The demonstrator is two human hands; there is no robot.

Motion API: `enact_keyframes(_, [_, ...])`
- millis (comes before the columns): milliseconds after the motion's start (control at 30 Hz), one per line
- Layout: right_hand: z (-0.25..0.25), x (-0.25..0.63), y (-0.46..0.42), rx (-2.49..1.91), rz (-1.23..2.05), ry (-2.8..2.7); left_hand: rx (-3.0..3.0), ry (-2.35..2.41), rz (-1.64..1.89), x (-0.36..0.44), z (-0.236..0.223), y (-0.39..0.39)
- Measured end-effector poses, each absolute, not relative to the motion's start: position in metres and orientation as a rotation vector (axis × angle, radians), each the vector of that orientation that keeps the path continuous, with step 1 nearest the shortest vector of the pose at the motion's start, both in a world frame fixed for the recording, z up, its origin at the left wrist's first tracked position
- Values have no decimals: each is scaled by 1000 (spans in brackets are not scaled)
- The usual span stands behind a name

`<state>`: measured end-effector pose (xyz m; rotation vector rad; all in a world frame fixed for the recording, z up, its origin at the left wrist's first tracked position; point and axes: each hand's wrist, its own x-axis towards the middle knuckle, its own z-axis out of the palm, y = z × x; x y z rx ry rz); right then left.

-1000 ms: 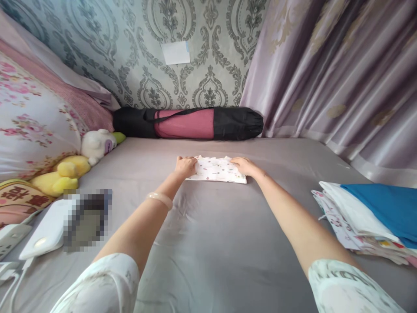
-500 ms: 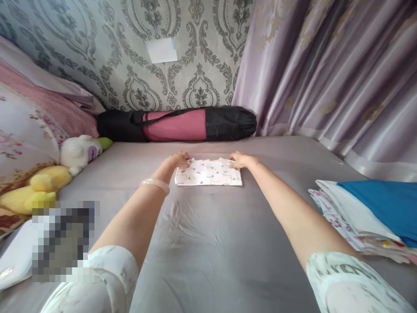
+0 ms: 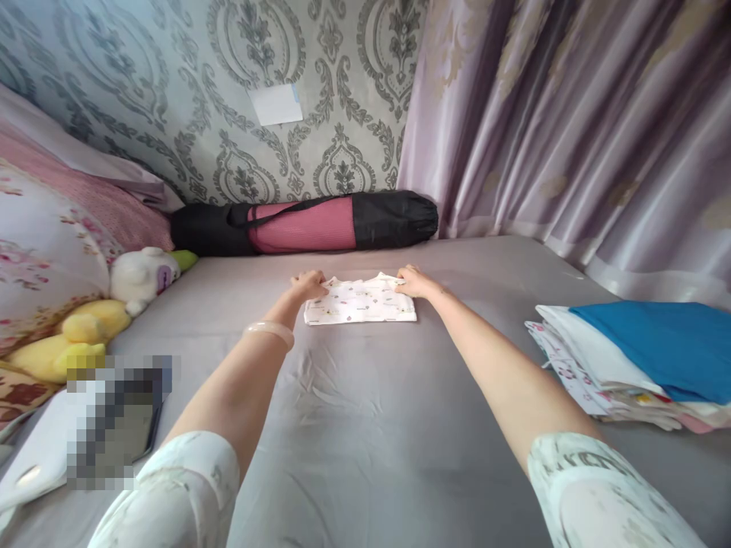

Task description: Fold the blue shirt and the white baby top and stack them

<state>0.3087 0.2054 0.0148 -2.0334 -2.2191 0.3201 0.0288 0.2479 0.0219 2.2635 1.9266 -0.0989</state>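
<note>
A small white printed garment (image 3: 362, 303), folded into a flat rectangle, lies on the grey bed sheet (image 3: 365, 426). My left hand (image 3: 310, 285) pinches its far left corner. At the far right corner my right hand (image 3: 412, 281) has its fingers closed on the cloth. Between the hands the far edge is slightly raised and wavy, while the near edge rests flat. The fingertips are partly hidden by the hands and cloth.
A black and pink rolled-mat bag (image 3: 320, 224) lies along the wall. Folded clothes (image 3: 645, 354) are stacked at the right. White (image 3: 142, 274) and yellow plush toys (image 3: 74, 335) and a white device (image 3: 46, 449) sit on the left. Curtains (image 3: 542, 129) hang behind.
The garment's far edge has risen a little between my hands, and my fingers have closed more on its corners. The view has shifted slightly.
</note>
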Motion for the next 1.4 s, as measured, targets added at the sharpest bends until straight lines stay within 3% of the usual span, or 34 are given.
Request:
enact_keyframes(467, [56, 326, 160, -1553, 250, -1966, 2266, 1863, 602, 11, 79, 181])
enact_keyframes(600, [58, 327, 131, -1476, 180, -2020, 2341, 1847, 710, 9, 76, 154])
enact_keyframes(1033, [-2, 327, 49, -1279, -9, -2433, 2754, 1363, 602, -23, 2, 76])
enact_keyframes(1400, [-2, 326, 39, -1328, 77, -2536, 2703, 1273, 481, -29, -1, 64])
